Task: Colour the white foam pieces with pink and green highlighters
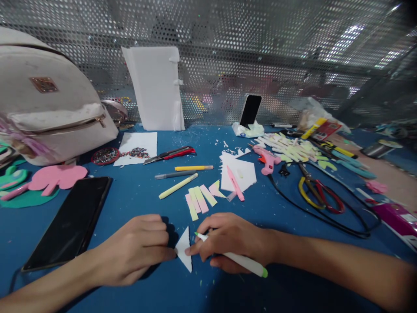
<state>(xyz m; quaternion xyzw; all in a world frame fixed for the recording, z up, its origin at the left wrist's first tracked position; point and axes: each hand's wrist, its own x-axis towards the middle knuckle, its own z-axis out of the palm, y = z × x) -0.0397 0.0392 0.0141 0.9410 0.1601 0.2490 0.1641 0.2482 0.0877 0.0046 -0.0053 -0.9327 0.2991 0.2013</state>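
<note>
My left hand (137, 248) rests on the blue table (156, 287) with its fingers curled, pressing the left edge of a small white paper triangle (184, 254). My right hand (231, 241) grips a white marker with a green cap (243, 262), its tip touching the top of the triangle. Just beyond the hands lie several pastel paper strips (199, 201) in yellow and pink.
A black phone (71, 221) lies at left, near pink and green foam shapes (54, 177) and a white bag (48, 100). Pens (177, 186), a cutter (171, 154), white paper (239, 171), a pink glue gun (267, 160), scissors (317, 193), and a propped phone (250, 111) sit farther back.
</note>
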